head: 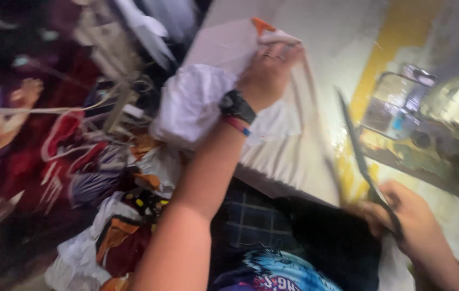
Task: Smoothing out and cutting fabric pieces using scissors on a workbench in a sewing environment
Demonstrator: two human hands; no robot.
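My left hand (268, 70), with a black watch and a coloured band at the wrist, grips the far edge of a stack of white fabric (288, 145) lying on a table. The fabric has an orange tip at its top corner. My right hand (407, 221) at the lower right is closed around the handles of large dark scissors (356, 151), whose blades point up along the right side of the fabric stack. The picture is blurred by motion.
A heap of coloured cloth pieces (116, 188), red, white, orange and purple, fills the left and bottom. Another person's hand (24, 91) shows at the far left. A yellow stripe (391, 54) runs along the surface at right, beside a cluttered shelf (429, 118).
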